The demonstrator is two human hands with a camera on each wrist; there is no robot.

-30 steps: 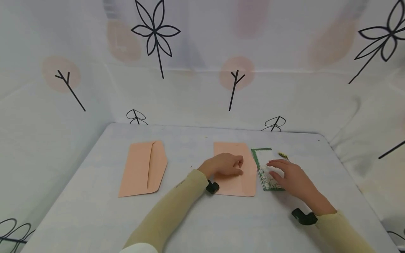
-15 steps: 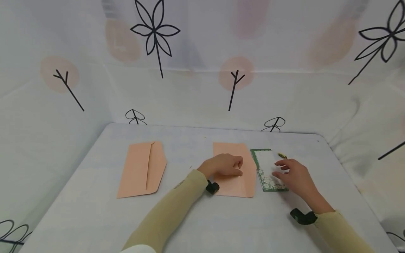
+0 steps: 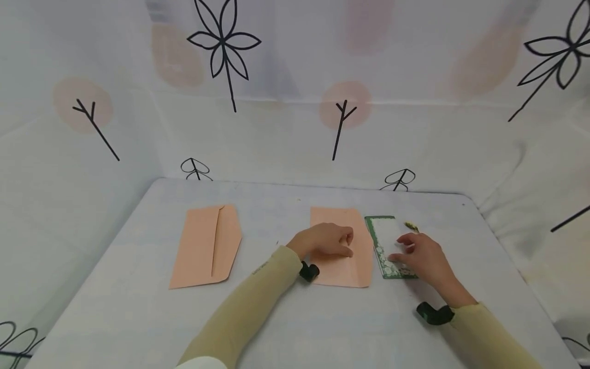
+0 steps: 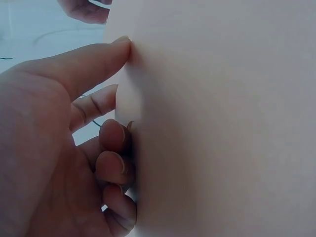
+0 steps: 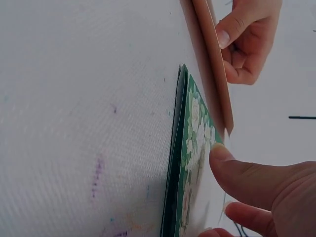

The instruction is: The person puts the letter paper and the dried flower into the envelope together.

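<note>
Green-bordered card on the worktop, just right of the peach envelope.
Right hand is over the card, loosely bent, thumb and forefinger apart; left hand rests relaxed, fingers bent, on the peach envelope. Another envelope lies farther left.

Peach envelope: flat, tapered end toward three o'clock, left hand touching. White card: green floral border, lying just beside, envelope's three o'clock.

No readable text; small dark lettering on left sleeve, too small to make out.
</note>
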